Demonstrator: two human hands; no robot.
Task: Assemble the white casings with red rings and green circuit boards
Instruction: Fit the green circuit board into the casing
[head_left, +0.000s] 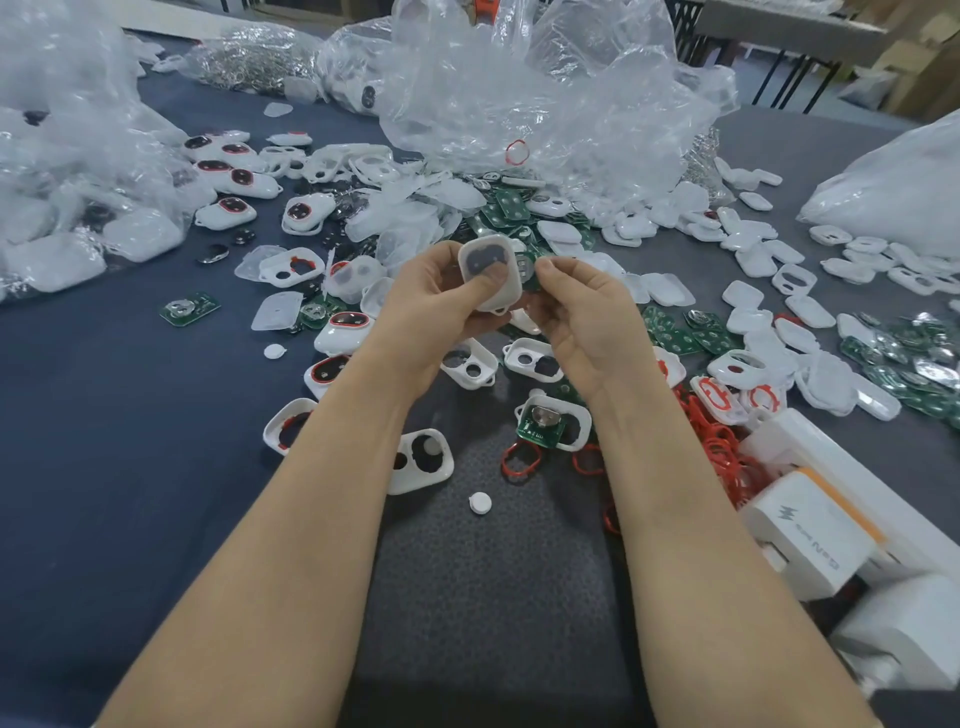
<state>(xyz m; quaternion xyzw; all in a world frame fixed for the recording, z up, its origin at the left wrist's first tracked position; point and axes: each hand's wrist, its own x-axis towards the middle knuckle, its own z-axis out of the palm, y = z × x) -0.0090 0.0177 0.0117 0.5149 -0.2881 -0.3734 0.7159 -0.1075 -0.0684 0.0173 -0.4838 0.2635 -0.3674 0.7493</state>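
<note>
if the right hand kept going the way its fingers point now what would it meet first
Most likely the white casing gripped by the left hand. The right hand points toward it, and the green circuit board it pinches would touch first. Depth is unclear.

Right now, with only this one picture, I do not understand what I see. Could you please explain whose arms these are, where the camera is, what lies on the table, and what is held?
There is no machine here: these are a person's two bare arms. The single picture comes from a camera worn on the person's head, looking forward and down. The left hand grips a white casing. The right hand pinches a green circuit board at the casing's right edge. On the dark table lie many loose casings, more green boards, a heap of red rings and clear plastic bags of parts.
</note>
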